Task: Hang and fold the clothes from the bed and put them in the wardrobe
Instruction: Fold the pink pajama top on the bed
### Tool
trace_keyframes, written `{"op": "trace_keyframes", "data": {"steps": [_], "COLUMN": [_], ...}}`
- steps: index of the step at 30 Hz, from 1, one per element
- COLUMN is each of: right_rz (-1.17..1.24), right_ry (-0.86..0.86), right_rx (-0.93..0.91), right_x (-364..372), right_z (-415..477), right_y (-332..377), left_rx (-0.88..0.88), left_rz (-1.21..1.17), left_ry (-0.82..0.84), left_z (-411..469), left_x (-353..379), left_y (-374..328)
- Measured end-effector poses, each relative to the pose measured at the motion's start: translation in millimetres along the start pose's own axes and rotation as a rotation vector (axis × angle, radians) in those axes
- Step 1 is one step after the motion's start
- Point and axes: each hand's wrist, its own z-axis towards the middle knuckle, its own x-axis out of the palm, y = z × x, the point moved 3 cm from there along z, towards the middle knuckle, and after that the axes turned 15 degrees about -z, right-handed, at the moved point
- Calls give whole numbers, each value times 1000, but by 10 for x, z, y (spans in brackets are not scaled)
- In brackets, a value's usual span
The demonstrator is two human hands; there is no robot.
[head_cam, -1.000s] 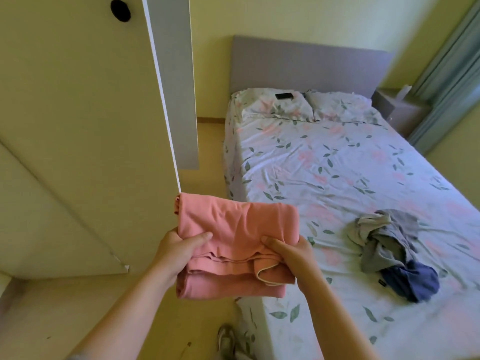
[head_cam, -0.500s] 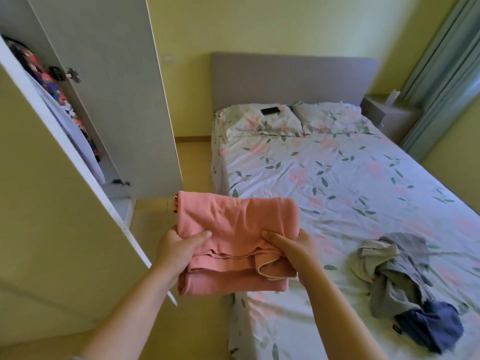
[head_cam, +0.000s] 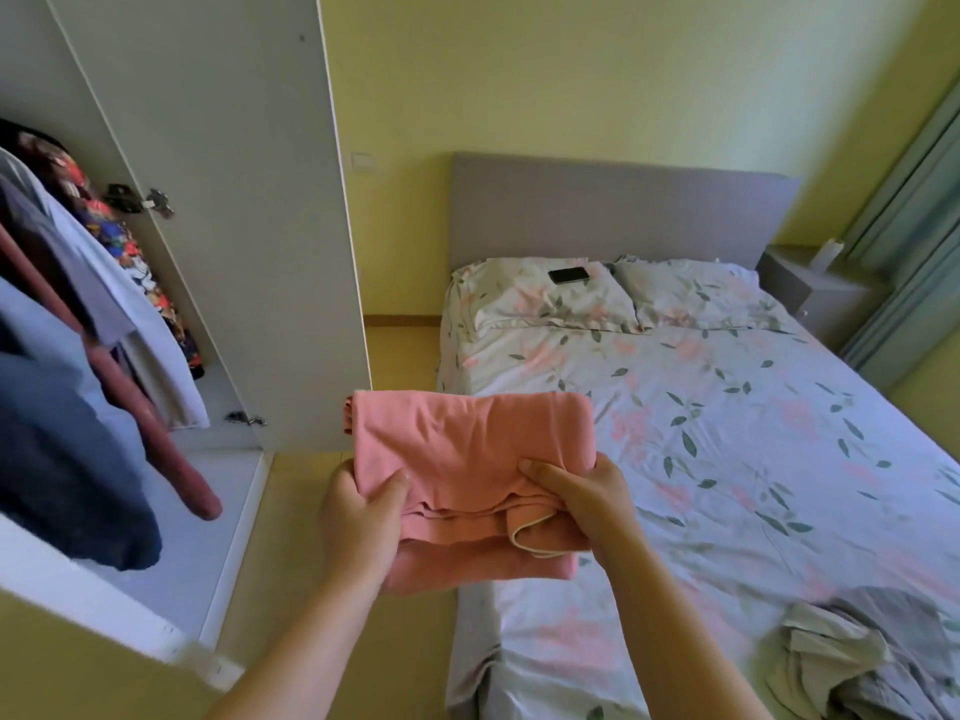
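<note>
Garment under inspection: folded salmon-pink knit cloth [head_cam: 467, 444], held in mid-air just right of the open white laminate wardrobe [head_cam: 249, 252], level with its lower compartment and touching no part of it. Gripped along the near edge by both hands. Left hand [head_cam: 358, 517]: thumb pressed on the top layer, fingers curled underneath, pinching the near left corner. Right hand [head_cam: 584, 498]: same pinch at the near right corner, fingers hidden beneath the cloth.

Long axis: side to side, broadside to the wardrobe opening. Opening: to the left of the bundle, left hand nearer. In judgement, calls for a leftward swing with the left hand leading. Loose pale-edged fold beside the right thumb, liable to slip out.

Farther right of the wardrobe, on the floral-sheeted bed [head_cam: 727, 485]: crumpled grey and beige clothes [head_cam: 852, 662], not yet folded.

Brands, labels, writing: none legible.
</note>
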Motion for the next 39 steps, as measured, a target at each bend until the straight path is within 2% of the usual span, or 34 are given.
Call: {"op": "trace_keyframes", "data": {"steps": [7,13,20,30,35,39], "right_rz": [-25,-39,-127,-128,-106,-41], "right_ry": [23,146,248,469,492,533], "right_rx": [-91,-166,-391,-578,-708,-817], "right_x": [240,709,1157,1863,2250,2606], "right_z": [698,1433,2260,2939,3161,3063], "right_y": [658,1238,2345,3524,4275,5017], "left_rx": [86,37,118,240,293,409], "left_rz": [-96,-143,-211,-121,-102,-80], "left_ry": [-146,-287,-489,-618,-646,-706], "left_z": [549,1292,2117,3109,3717,4103], "left_x": [159,244,277,-54,-235,-701], "left_y": [-190,-332,-725,-1360,-1674,-2140]}}
